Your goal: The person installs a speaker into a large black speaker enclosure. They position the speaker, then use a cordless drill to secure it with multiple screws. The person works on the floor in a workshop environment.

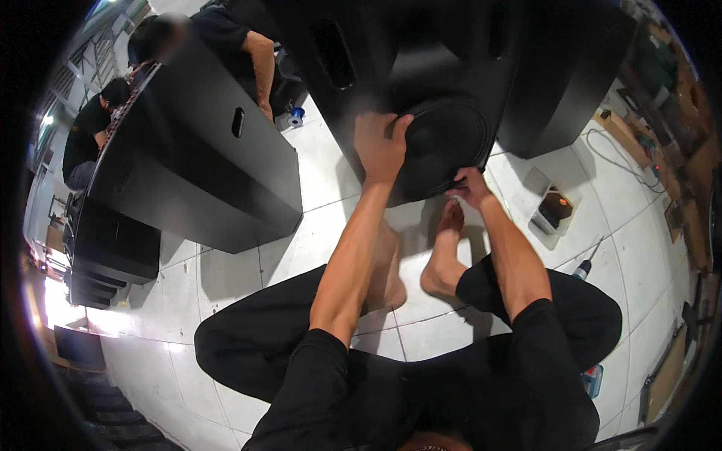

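A large black speaker cabinet (421, 45) stands before me, with a round woofer (440, 143) low in its front. My left hand (380, 146) rests against the left side of the woofer, thumb apart from the fingers and nothing seen in its grasp. At the lower right edge of the woofer, my right hand (471, 188) is closed with bent fingers. Whatever those fingers hold, if anything, is too small to make out. My bare feet are on the floor just below the cabinet.
More black cabinets stand at left (218, 165) and right (560, 83). A white container (553, 214) with small items, a power drill (583, 269) and a cable (620, 161) lie to the right. A blue spool (297, 114) lies behind. Other people (86, 143) work at far left.
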Demonstrator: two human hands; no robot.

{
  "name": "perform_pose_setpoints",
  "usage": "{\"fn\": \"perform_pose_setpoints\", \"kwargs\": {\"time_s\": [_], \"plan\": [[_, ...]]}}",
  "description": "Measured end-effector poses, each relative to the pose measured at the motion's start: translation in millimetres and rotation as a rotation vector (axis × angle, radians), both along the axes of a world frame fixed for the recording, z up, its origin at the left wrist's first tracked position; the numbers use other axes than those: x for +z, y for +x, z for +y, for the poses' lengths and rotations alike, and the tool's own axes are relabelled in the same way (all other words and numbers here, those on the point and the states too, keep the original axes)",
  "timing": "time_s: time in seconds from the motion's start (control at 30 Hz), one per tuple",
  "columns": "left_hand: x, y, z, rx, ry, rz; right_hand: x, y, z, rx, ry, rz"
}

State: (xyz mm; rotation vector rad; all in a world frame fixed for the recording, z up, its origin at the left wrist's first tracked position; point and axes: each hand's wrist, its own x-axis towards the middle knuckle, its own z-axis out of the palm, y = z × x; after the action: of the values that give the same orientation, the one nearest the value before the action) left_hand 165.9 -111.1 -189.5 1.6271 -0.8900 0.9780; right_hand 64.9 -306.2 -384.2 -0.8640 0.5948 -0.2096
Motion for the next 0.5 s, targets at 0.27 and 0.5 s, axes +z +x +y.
{"fn": "perform_pose_setpoints", "kwargs": {"time_s": [0.27,0.5], "plan": [[-13.6,-20.9,2.8,0.111,0.089,0.021,44.3,-27.0,-65.3,0.612,-0.134,0.141],[60.0,-31.6,-37.1,-0.111,-0.115,-0.126,56.8,-14.6,-87.5,0.692,-0.427,0.139]]}}
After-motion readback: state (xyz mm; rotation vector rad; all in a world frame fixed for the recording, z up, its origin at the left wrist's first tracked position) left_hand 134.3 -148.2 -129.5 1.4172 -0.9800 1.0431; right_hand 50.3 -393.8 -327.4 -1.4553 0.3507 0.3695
